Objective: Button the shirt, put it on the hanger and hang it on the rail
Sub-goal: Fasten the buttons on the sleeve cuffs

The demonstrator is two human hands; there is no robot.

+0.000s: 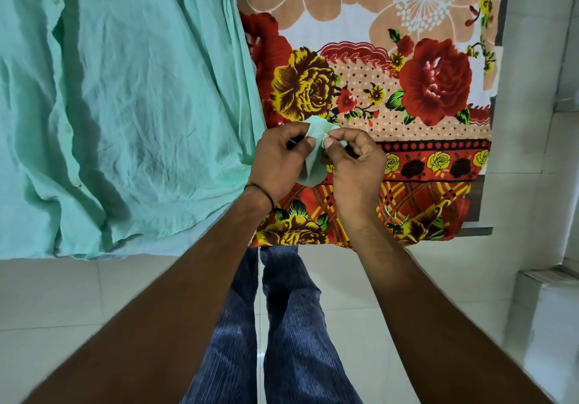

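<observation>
Both hands pinching one small mint cuff: left hand (pixel 277 159), right hand (pixel 355 165). Mint shirt (pixel 125 106) spread on floral bedsheet (pixel 407 74), left of hands.

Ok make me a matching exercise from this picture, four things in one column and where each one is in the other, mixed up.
Things:
1 shirt
2 floral bedsheet
3 black wristband
4 left hand

Places:
A on the left wrist
B spread at the picture's left
C pinching a piece of green cloth with the right hand
D under both hands

Pairs: 1-B, 2-D, 3-A, 4-C
</observation>
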